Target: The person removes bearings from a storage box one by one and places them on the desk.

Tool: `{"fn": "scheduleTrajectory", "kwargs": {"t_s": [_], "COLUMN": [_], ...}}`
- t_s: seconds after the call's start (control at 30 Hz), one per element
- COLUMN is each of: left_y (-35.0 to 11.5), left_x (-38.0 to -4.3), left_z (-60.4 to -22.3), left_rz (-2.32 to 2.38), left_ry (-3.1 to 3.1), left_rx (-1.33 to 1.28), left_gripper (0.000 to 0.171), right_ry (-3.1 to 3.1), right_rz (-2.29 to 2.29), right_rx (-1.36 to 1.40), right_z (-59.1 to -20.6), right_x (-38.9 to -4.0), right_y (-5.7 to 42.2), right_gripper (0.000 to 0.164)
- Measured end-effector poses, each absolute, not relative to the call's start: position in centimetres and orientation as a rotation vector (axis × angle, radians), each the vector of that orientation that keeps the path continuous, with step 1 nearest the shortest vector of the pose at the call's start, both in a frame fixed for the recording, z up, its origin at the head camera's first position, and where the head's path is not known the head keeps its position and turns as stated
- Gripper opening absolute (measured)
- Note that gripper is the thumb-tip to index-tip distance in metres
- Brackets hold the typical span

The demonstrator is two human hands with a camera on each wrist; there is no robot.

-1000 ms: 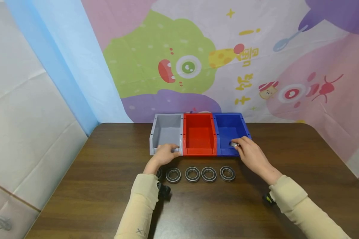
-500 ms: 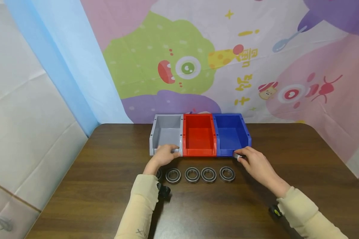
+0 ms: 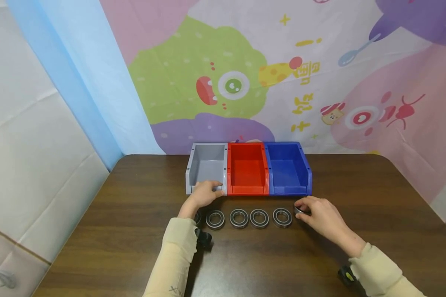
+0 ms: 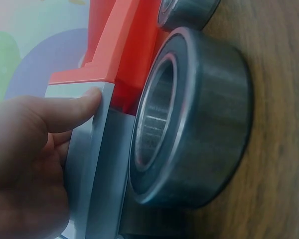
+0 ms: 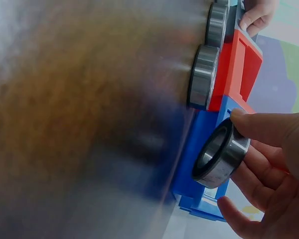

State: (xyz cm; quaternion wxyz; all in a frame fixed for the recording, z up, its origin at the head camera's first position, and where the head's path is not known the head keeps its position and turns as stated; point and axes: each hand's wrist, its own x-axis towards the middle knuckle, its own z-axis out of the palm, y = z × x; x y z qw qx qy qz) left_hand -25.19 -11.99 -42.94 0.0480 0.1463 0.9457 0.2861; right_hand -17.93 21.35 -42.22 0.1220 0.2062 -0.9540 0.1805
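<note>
My right hand (image 3: 324,215) pinches a steel ball bearing (image 5: 222,154) between thumb and fingers, in front of the blue bin (image 3: 288,190). In the right wrist view that bearing is tilted, its hole showing. On the table, just left of this hand, lies another bearing (image 3: 282,209). My left hand (image 3: 204,194) grips the front lip of the grey bin (image 3: 188,177); the left wrist view has the thumb (image 4: 72,112) on the outside and the fingers partly hidden behind the wall. A large bearing (image 4: 214,124) lies close by it.
Between the grey and blue bins stands the red bin (image 3: 247,189), all three side by side against the patterned wall cloth (image 3: 238,49). Several bearings lie in a row before them, including a middle bearing (image 3: 239,210); the leftmost is partly hidden by my left wrist. The table (image 3: 264,264) is brown wood.
My right hand has drawn back from over the blue bin toward me, bringing the bearing down in front, to the right end of the row. The left hand has stayed in place.
</note>
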Motion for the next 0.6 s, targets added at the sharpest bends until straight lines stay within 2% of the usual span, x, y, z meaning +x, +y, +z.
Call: {"fn": "scheduleTrajectory", "kwargs": {"t_s": [0.6], "left_y": [-11.94], "left_x": [-25.05], "left_z": [-42.75], "left_rz": [0.868], "left_ry": [2.896], "left_rx": [0.456], "left_gripper": [0.036], "right_ry": [-2.89], "right_rz": [0.452], "right_rx": [0.641], "right_z": [-43.1], "right_x": [-17.49], "right_y": [21.55], "right_gripper": [0.028]}}
